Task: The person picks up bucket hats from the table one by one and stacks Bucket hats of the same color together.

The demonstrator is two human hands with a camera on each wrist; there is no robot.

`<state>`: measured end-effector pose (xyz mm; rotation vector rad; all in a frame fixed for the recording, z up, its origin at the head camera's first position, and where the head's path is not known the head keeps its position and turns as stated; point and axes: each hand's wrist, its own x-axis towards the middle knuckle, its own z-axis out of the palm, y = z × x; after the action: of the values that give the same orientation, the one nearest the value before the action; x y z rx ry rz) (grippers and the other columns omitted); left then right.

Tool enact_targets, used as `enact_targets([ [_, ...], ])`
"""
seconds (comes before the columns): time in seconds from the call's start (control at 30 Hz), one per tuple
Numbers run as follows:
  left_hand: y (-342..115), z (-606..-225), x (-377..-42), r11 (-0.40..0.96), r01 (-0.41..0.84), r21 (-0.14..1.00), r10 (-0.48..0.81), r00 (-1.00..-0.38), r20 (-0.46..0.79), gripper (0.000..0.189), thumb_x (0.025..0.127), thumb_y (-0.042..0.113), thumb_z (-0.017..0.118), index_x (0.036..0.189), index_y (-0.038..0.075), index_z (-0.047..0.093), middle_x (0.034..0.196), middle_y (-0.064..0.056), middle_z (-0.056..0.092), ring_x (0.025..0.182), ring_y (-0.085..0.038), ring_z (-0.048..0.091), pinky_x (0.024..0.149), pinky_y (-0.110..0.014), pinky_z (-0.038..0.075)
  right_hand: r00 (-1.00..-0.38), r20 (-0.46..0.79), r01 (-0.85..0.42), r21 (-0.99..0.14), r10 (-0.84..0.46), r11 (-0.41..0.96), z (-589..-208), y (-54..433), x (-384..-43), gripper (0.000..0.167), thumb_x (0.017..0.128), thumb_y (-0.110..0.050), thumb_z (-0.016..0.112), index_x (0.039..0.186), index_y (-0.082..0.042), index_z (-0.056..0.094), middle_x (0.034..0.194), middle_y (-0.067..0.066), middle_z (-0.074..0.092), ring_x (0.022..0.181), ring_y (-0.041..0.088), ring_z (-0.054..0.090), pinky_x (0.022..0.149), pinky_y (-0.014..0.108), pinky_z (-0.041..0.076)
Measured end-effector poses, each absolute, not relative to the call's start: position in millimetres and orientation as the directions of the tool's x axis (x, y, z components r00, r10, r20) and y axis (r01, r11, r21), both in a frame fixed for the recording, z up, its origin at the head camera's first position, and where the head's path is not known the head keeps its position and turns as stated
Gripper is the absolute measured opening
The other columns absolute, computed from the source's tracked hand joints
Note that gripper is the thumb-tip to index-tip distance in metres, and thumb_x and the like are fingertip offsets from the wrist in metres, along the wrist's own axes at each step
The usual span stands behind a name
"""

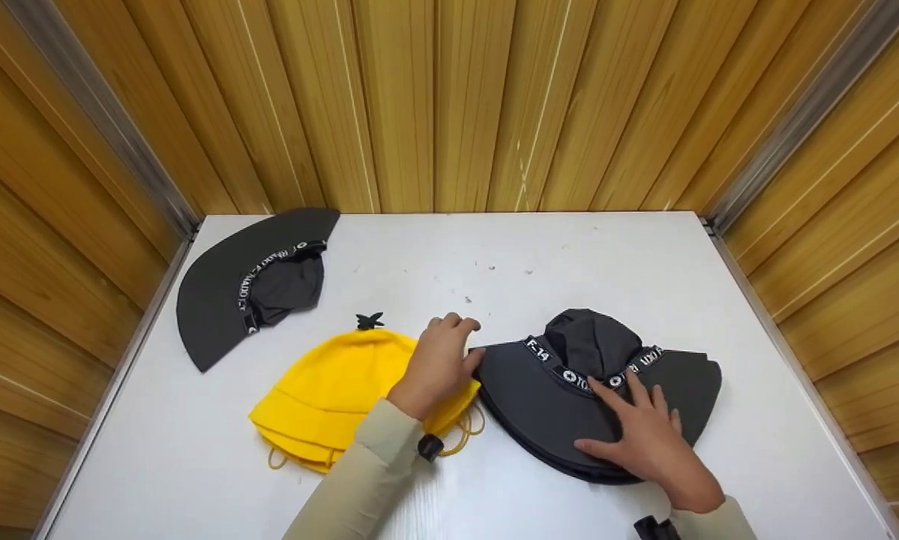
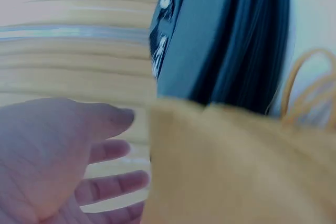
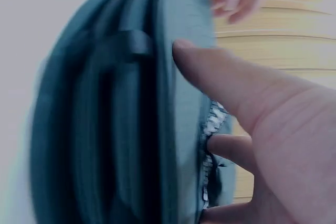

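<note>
Dark grey wide-brimmed sun hats [image 1: 539,405] lie stacked on the right, with several brim layers [image 3: 121,129] showing at the edge in the right wrist view. My right hand [image 1: 648,439] rests on the top brim with its fingers spread, fingertips at the lettered band [image 1: 569,377]. A yellow bucket hat [image 1: 337,375] with a green leaf tip [image 1: 370,321] lies to the left of the stack. Over its right side hovers my left hand [image 1: 438,367], fingers loosely bent and holding nothing, its thumb right by the stack's left corner. The left forearm hides part of the yellow hat.
Another dark sun hat [image 1: 217,300] lies at the table's back left corner, its lettered band facing up. Yellow cord loops [image 1: 464,435] trail from the yellow hat. Wood-look panels [image 1: 464,105] wall the white table [image 1: 449,255] at the back and both sides.
</note>
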<state>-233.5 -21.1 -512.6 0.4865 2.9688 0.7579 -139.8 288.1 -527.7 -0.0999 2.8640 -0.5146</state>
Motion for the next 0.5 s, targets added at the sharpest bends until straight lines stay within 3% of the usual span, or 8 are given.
enact_targets([
  [0.23, -78, -499, -251, 0.829, 0.199, 0.523, 0.157, -0.980, 0.124, 0.033, 0.100, 0.027, 0.068, 0.129, 0.012, 0.066, 0.125, -0.011, 0.064, 0.113, -0.032, 0.059, 0.102, -0.044, 0.054, -0.968, -0.232, -0.011, -0.355, -0.100, 0.935, -539, 287, -143, 0.102, 0.073, -0.069, 0.080, 0.157, -0.026, 0.042, 0.163, 0.036, 0.017, 0.140, 0.076, 0.011, 0.101, 0.092, 0.015],
  [0.4, -143, -492, -266, 0.836, 0.156, 0.527, 0.063, -0.980, 0.191, 0.032, 0.099, 0.022, 0.066, 0.125, 0.003, 0.068, 0.119, -0.022, 0.065, 0.109, -0.044, 0.060, 0.098, -0.053, 0.052, -0.966, -0.239, -0.004, -0.362, -0.097, 0.932, -541, 289, -147, 0.102, 0.073, -0.069, 0.080, 0.157, -0.027, 0.042, 0.164, 0.035, 0.017, 0.141, 0.075, 0.010, 0.102, 0.092, 0.014],
  [0.5, -187, -490, -276, 0.858, 0.074, 0.509, -0.015, -0.986, 0.167, 0.035, 0.100, 0.022, 0.063, 0.127, 0.000, 0.065, 0.124, -0.027, 0.063, 0.115, -0.049, 0.058, 0.103, -0.059, 0.047, -0.970, -0.225, -0.011, -0.357, -0.098, 0.934, -541, 290, -148, 0.102, 0.073, -0.070, 0.079, 0.157, -0.027, 0.042, 0.164, 0.035, 0.017, 0.141, 0.075, 0.011, 0.102, 0.092, 0.014],
])
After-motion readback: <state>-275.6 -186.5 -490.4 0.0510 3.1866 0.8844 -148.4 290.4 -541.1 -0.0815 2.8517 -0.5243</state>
